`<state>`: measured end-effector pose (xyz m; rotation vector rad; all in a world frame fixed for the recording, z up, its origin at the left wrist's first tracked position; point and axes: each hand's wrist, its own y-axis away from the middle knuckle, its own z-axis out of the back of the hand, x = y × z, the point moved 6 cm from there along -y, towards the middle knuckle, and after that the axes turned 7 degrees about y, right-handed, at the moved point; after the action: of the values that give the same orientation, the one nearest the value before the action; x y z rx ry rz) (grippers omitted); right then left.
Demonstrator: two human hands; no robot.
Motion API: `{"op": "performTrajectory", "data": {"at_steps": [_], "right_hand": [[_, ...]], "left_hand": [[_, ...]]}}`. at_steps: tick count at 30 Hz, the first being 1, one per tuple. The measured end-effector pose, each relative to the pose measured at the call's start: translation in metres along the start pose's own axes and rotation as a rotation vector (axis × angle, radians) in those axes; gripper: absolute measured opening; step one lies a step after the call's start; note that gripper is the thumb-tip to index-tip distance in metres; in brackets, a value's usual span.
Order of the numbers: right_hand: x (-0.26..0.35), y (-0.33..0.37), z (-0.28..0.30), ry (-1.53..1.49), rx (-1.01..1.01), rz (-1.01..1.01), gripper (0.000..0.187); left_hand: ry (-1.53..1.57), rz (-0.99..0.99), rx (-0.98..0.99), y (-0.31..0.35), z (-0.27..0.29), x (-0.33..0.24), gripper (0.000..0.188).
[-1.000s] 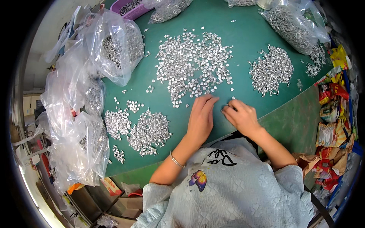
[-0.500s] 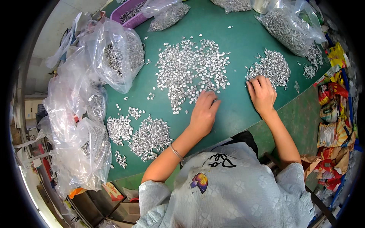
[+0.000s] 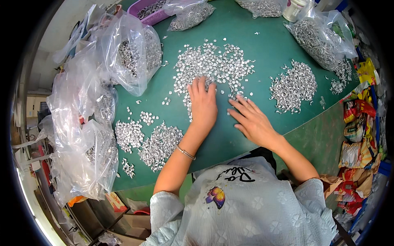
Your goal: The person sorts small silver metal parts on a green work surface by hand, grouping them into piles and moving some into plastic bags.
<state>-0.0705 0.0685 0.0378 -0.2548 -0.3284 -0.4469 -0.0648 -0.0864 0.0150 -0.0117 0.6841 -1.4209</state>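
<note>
My left hand (image 3: 203,107) reaches into the near side of a wide spread of small silver metal pieces (image 3: 213,61). Its fingers are stretched apart and touch the pieces; nothing shows gripped in it. At the spread's lower right edge lies my right hand (image 3: 255,123), fingers spread over the table and a few pieces near the tips. It holds nothing that I can see. To the right is a heap of curved silver metal pieces (image 3: 293,87). Another curved-piece heap (image 3: 161,146) lies by my left forearm, beside a smaller heap of compact pieces (image 3: 129,135).
Clear plastic bags of metal pieces (image 3: 133,57) crowd the left edge of the green table (image 3: 230,137). A purple basket (image 3: 154,17) and a filled bag (image 3: 192,17) stand at the back. Another bulging bag (image 3: 314,39) and a white tub (image 3: 293,10) occupy the far right.
My right hand has left the right-hand heap and moved left to the central spread, its fingers opening out. My left hand has shifted left and farther into the spread.
</note>
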Motion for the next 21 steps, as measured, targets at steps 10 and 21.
{"op": "performTrajectory", "data": {"at_steps": [10,21], "right_hand": [[-0.045,-0.035,-0.002,-0.006,-0.161,-0.079,0.045],[-0.022,0.016,0.012,-0.106,-0.119,0.147,0.033]], "left_hand": [[0.277,-0.065,0.095,0.027,-0.005,-0.046,0.035],[0.312,0.099,0.152,0.062,0.030,-0.050,0.038]]}}
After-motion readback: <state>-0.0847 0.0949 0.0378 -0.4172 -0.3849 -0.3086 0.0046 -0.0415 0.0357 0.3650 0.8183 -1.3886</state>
